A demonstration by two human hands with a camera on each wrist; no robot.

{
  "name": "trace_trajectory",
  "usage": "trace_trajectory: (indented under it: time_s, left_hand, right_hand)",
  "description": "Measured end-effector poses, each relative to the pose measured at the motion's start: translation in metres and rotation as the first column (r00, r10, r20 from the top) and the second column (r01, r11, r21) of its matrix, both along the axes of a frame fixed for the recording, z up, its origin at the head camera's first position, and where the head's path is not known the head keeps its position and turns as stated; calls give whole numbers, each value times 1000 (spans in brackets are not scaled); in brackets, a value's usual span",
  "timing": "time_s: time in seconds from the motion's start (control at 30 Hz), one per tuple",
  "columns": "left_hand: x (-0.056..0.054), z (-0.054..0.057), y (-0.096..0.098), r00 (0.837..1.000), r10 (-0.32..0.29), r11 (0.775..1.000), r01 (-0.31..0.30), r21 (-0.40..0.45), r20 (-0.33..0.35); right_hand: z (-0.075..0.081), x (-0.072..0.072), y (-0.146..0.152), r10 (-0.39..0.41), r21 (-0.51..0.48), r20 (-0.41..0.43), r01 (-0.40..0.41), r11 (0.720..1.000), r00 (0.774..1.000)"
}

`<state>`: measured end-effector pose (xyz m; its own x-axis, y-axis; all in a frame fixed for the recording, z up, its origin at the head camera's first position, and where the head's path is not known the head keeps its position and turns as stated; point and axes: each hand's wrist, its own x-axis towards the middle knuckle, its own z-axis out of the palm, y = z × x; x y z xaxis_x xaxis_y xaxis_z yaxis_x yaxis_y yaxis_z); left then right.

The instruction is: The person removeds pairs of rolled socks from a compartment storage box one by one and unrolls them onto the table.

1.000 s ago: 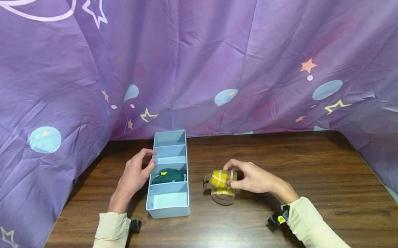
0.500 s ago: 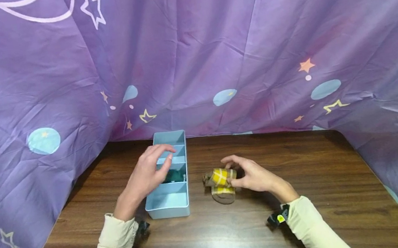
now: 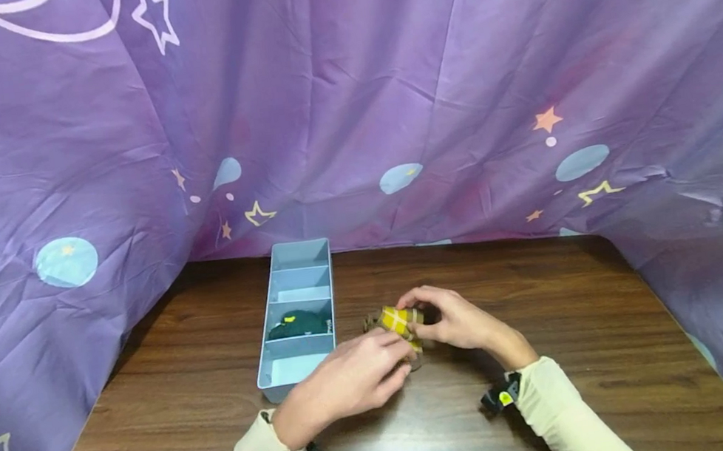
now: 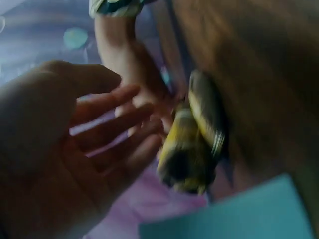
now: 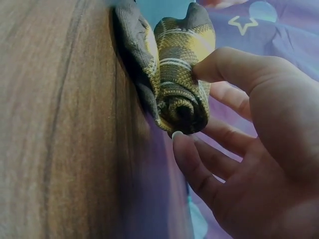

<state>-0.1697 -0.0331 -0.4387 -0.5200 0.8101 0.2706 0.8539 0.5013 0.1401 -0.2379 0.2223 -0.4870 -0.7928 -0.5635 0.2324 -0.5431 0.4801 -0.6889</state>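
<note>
A yellow-and-brown plaid sock (image 5: 174, 55) lies on the wooden table, partly rolled up, with a flat part beneath the roll. My right hand (image 3: 462, 318) holds the roll at its right end, thumb and fingertips against it. From the near left, my left hand (image 3: 358, 375) has come beside the sock and hides part of it in the head view. In the left wrist view, which is blurred, the fingers of my left hand (image 4: 84, 134) are spread, with a gap between them and the sock (image 4: 187, 149).
A light blue box (image 3: 263, 363) with several compartments in a row stands left of the hands. One compartment holds a dark green bundle of cloth (image 3: 299, 324) with a yellow mark. Behind the table (image 3: 507, 268) hangs a purple curtain (image 3: 348, 108) with stars.
My left hand has moved from the box's left side, over the box, to the right and nearer, beside the sock. My right hand has stayed at the sock's end. The head view has shifted slightly.
</note>
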Motion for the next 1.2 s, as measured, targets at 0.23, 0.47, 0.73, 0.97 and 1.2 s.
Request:
trace_trajectory:
  time_s: [0.23,0.47,0.73,0.97,1.2]
  left_hand:
    - [11,-21,16,993,116,980,-119,-161,-27]
    - [12,-37,18,987,115,980,-131,-150,-113]
    - [12,-42,17,982,133,974,-154,-167,-135]
    - [15,-43,15,980,154,969,-174,-177,-124]
    - [16,-47,15,983,147,973,-164,-163,-111]
  right_hand:
    - [1,0,1,-17,28,-43,18,999,999]
    - [4,0,0,-14,12,-101,16,1000,995]
    - [4,4,-4,0,55,-89,5,998,996]
    - [2,4,-8,20,120,-124,-5,993,992]
    - [-2,2,-10,-43,54,-146,52,997,988]
